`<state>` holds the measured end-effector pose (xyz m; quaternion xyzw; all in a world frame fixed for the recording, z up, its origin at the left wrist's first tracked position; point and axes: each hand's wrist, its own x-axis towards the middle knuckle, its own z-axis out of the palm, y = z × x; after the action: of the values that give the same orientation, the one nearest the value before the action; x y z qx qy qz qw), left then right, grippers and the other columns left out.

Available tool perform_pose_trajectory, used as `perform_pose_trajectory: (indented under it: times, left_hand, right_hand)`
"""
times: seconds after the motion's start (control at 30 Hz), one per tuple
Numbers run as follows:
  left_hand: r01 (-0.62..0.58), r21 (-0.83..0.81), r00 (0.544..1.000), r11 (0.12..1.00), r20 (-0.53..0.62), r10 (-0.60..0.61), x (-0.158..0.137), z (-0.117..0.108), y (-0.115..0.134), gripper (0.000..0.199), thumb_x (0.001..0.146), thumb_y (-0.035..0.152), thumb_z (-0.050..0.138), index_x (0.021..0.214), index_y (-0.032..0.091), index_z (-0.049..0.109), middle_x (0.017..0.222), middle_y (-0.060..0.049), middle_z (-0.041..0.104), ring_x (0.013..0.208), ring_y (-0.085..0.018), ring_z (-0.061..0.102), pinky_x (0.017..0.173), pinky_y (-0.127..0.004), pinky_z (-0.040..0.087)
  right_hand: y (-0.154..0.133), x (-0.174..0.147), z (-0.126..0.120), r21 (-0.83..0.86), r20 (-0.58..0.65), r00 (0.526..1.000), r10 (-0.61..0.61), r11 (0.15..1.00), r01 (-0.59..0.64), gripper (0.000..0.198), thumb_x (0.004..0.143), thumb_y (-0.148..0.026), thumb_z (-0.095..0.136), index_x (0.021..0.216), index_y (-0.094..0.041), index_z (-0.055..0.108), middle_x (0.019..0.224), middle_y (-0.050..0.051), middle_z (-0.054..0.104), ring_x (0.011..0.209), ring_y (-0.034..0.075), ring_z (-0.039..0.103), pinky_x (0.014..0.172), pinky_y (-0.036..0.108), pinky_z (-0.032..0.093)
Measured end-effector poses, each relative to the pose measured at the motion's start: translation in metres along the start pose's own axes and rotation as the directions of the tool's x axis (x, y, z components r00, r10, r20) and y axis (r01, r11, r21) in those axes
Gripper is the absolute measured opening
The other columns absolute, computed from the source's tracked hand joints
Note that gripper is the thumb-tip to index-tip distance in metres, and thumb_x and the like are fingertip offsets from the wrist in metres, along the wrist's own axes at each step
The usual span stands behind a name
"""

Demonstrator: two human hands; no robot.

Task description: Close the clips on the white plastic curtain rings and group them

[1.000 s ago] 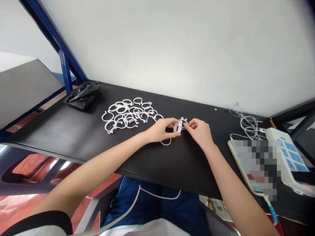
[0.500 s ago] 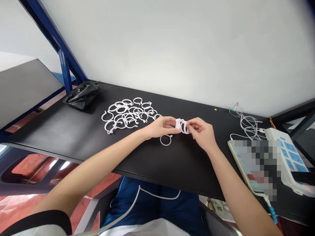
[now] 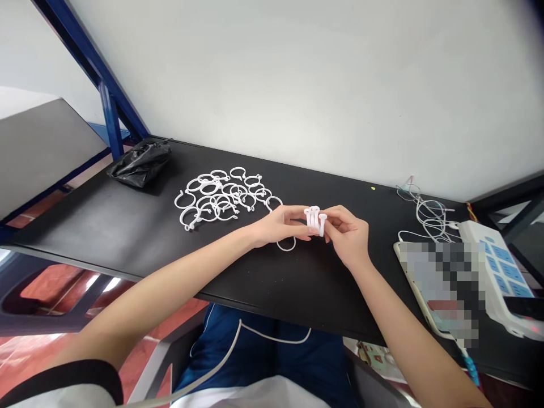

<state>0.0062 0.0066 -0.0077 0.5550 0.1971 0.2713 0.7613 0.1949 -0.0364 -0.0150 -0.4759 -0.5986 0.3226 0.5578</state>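
Several white curtain rings (image 3: 313, 220) are bunched side by side in the air between my hands, their small eyelets at the top. My left hand (image 3: 281, 222) grips the bunch from the left, fingers behind and thumb in front. From the right, my right hand (image 3: 347, 231) pinches a ring at the bunch's end, its eyelet showing near the fingertips. A single white ring (image 3: 286, 249) lies on the table below my left hand and is partly covered by it. To the left spreads a loose pile of more white rings (image 3: 221, 195).
A crumpled black plastic bag (image 3: 141, 163) sits at the black table's (image 3: 263, 286) far left. Tangled white cables (image 3: 429, 218), a phone (image 3: 433, 289) with a blurred screen and a white power strip (image 3: 497, 272) occupy the right side. A pale wall (image 3: 306, 90) rises behind.
The rings between my hands have turned from showing their round openings to standing nearly edge-on, eyelets up. My left hand has shifted slightly and covers more of the single ring below.
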Motion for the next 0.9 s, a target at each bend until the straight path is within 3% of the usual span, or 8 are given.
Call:
perform_pose_trajectory:
  times: [0.17, 0.37, 0.63, 0.9]
  left_hand:
    - [0.034, -0.109, 0.998, 0.993, -0.056, -0.040, -0.001, 0.010, -0.002, 0.043, 0.079, 0.029, 0.077, 0.121, 0.023, 0.067, 0.120, -0.009, 0.066, 0.109, -0.023, 0.063, 0.088, -0.039, 0.056]
    - [0.036, -0.282, 0.984, 0.959, -0.156, -0.083, -0.002, 0.025, -0.002, 0.033, 0.082, 0.028, 0.075, 0.114, 0.023, 0.069, 0.106, -0.004, 0.069, 0.097, -0.015, 0.066, 0.096, -0.039, 0.051]
    - [0.016, -0.215, 0.978, 0.976, -0.201, -0.060, -0.001, 0.024, -0.007, 0.036, 0.076, 0.028, 0.080, 0.110, 0.021, 0.070, 0.097, -0.002, 0.068, 0.090, -0.013, 0.066, 0.095, -0.038, 0.052]
    - [0.013, -0.095, 0.986, 0.995, -0.164, -0.028, 0.002, 0.017, -0.008, 0.043, 0.081, 0.028, 0.075, 0.122, 0.021, 0.065, 0.118, -0.009, 0.067, 0.107, -0.022, 0.065, 0.095, -0.040, 0.053]
  right_hand:
    - [0.001, -0.002, 0.005, -0.064, -0.083, 0.995, -0.046, 0.997, 0.041, 0.003, 0.077, -0.022, 0.073, 0.078, -0.023, 0.075, 0.082, 0.002, 0.063, 0.050, 0.009, 0.054, 0.035, 0.023, 0.043]
    - [0.003, -0.002, 0.006, -0.115, -0.114, 0.991, -0.075, 0.991, 0.062, 0.010, 0.076, -0.017, 0.069, 0.078, -0.023, 0.076, 0.077, 0.001, 0.062, 0.052, 0.010, 0.056, 0.038, 0.023, 0.047]
    - [0.003, -0.003, 0.005, -0.106, -0.085, 0.993, -0.077, 0.992, 0.068, 0.009, 0.076, -0.016, 0.072, 0.078, -0.024, 0.077, 0.075, 0.000, 0.063, 0.052, 0.009, 0.059, 0.041, 0.023, 0.051]
    - [-0.001, 0.000, -0.001, 0.051, -0.045, 0.993, 0.109, 0.993, -0.106, 0.007, 0.073, -0.025, 0.078, 0.080, -0.023, 0.078, 0.080, 0.001, 0.070, 0.063, 0.015, 0.067, 0.053, 0.027, 0.060]
